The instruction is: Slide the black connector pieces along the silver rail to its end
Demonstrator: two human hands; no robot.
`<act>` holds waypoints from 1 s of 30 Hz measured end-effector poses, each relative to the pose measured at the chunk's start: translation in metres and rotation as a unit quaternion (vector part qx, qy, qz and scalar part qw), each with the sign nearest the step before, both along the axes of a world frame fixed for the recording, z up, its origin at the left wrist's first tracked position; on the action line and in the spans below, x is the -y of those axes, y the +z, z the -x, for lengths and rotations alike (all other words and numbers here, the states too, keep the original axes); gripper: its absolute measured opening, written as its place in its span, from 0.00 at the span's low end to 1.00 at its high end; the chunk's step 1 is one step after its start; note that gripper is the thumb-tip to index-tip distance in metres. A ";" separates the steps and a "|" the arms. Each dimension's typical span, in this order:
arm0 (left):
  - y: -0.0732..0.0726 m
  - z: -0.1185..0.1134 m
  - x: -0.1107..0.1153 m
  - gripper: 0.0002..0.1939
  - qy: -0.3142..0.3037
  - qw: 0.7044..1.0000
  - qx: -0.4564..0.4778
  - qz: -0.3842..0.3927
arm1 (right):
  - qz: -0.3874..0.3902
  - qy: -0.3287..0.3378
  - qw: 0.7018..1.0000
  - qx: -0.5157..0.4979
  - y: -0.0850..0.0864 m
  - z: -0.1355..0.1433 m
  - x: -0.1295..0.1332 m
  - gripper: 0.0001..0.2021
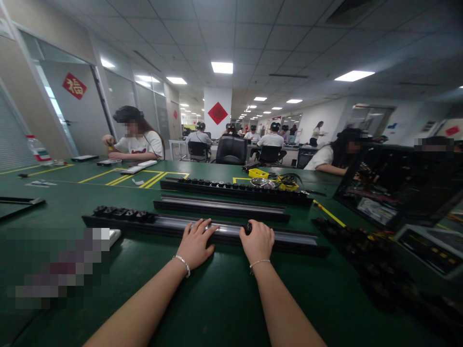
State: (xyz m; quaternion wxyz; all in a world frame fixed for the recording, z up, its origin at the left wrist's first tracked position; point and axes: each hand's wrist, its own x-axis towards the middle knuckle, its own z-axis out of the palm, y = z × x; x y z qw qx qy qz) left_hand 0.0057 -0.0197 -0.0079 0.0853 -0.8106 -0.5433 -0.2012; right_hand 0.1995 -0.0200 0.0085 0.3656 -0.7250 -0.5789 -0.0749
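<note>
Left hand (196,244)'s spread on the long black rail (231,232); right hand (257,241) pinches a black part (248,228) over that rail.

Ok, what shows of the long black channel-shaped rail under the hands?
The long black rail lies on the green table. Small black parts line its left end; the rest shows a shiny grey strip, perhaps metal. The left hand touches it; the right hand holds a small black piece at it.

Three parallel black rails (220,210), two yellow trays (258,174), two bracelets (183,264).
</note>
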 end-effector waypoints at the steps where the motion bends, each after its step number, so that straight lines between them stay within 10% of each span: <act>1: 0.000 0.000 0.000 0.28 0.000 1.000 0.000 0.000 | 0.000 -0.001 1.000 0.003 0.000 -0.001 0.000 0.14; 30: 0.003 0.004 0.000 0.27 -0.005 1.000 0.002 0.003 | 0.027 -0.015 1.000 -0.004 -0.002 -0.019 0.001 0.14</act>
